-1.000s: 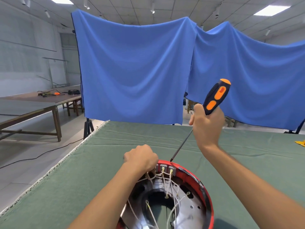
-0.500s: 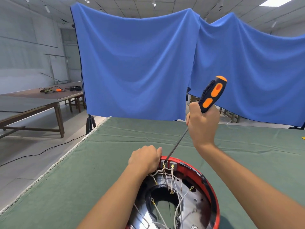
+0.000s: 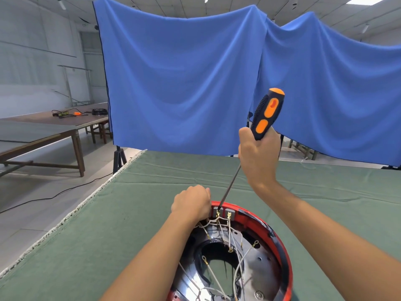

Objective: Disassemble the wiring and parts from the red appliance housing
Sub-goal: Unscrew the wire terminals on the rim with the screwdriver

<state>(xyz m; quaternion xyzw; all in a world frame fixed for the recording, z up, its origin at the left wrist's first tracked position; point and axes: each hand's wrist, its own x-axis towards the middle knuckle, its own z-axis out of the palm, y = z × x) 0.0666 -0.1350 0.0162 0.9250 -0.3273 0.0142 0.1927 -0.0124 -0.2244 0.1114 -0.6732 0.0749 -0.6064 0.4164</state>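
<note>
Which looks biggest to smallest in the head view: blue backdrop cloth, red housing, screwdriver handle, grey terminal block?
As they appear, not true size:
1. Blue backdrop cloth, largest even though farthest.
2. Red housing, cut off by the bottom edge.
3. Screwdriver handle.
4. Grey terminal block on the housing's far rim, smallest.

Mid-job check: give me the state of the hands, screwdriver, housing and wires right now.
right hand: grips the screwdriver handle
screwdriver: tilted, tip at the terminal block
left hand: curled at the housing's far rim
red housing: open, interior exposed
white wires: several ends loose
</note>
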